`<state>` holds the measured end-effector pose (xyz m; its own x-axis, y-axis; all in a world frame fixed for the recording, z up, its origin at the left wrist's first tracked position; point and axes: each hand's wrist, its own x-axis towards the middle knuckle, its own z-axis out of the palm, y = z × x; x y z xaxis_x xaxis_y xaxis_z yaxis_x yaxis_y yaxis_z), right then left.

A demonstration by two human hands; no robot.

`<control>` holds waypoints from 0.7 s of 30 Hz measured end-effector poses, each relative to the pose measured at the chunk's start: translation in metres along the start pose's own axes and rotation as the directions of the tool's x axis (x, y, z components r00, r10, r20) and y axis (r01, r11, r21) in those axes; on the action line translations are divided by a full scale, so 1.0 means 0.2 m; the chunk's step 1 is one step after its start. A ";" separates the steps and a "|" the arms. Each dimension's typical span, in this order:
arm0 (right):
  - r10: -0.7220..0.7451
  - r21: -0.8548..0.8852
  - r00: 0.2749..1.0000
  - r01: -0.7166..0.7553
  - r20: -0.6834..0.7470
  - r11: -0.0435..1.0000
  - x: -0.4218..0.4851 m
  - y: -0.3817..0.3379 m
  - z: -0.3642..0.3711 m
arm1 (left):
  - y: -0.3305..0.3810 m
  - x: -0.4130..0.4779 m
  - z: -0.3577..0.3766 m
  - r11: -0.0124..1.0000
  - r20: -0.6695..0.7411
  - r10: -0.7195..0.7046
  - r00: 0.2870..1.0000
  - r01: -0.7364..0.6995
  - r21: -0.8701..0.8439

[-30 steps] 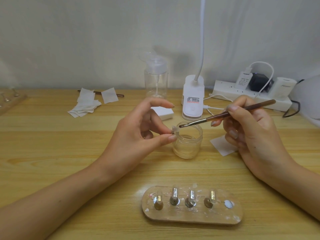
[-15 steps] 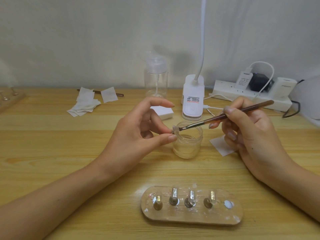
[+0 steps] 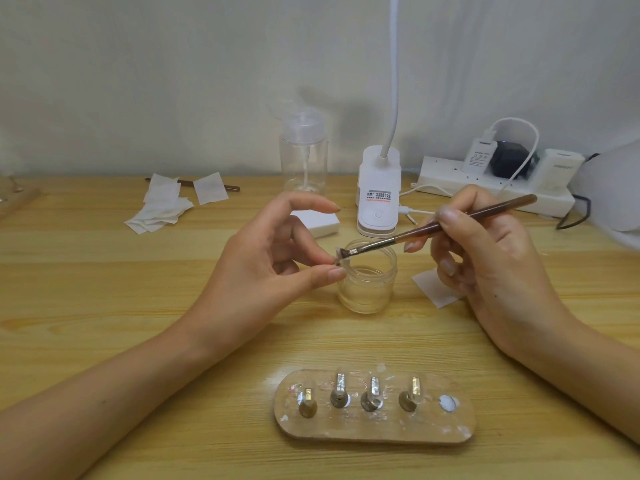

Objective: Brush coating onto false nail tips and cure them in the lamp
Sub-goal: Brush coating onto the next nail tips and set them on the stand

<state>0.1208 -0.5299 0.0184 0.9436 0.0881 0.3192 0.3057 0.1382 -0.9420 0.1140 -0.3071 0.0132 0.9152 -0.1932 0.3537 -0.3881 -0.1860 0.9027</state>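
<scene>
My left hand pinches a small clear nail tip on its stand between thumb and a finger, just over the rim of a small glass jar. My right hand grips a brown-handled brush, and its bristles touch the nail tip. Near the front edge lies a wooden holder board with several metal pegs carrying clear tips and one bare round magnet spot. A white clip lamp with a gooseneck stands behind the jar.
A clear pump bottle stands at the back. White wipes and another brush lie back left; one wipe lies beside the jar. A power strip with plugs and cables sits back right. A small white block lies behind my left hand.
The brush tip has moved left and down from beside the nail tip until its bristles rest on it. My left hand has stayed almost still.
</scene>
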 end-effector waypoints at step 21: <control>-0.081 -0.020 0.997 0.080 -0.021 0.997 -0.01 0.00 -0.02 | -0.01 0.00 0.00 1.000 0.011 -0.006 1.000 0.006 -0.017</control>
<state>0.1203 -0.5331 0.0171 0.9184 0.0556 0.3918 0.3829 0.1252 -0.9153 0.1145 -0.3065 0.0124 0.9162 -0.2028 0.3455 -0.3806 -0.1711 0.9088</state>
